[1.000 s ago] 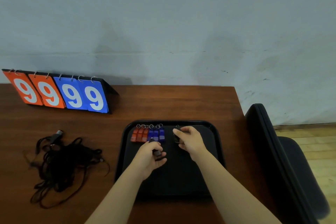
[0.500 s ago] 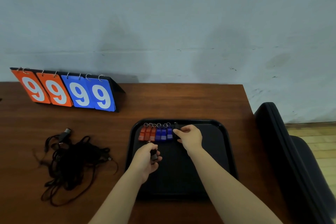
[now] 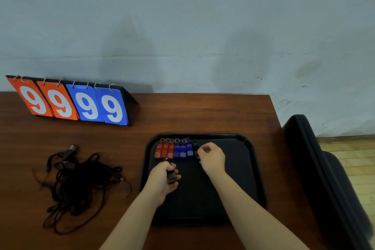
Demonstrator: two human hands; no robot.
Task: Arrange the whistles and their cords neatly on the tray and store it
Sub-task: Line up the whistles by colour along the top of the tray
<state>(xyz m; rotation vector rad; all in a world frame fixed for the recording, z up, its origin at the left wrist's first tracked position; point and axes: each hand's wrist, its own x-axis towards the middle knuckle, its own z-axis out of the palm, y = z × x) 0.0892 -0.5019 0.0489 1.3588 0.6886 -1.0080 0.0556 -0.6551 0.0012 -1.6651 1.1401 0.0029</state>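
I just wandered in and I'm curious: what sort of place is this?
Probably a sports hall or a gym's equipment room. A flip scoreboard stands on the table, coloured whistles are lined up on a tray, and a strip of wooden floor shows at the right.

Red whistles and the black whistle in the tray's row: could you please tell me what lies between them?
Three blue whistles lie side by side between the red whistles and the black whistle, as the head view shows.

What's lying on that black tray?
Three red whistles, three blue whistles and a black whistle lie in a row by its far rim. The left hand holds a dark whistle above it. Forearms cover part of the tray.
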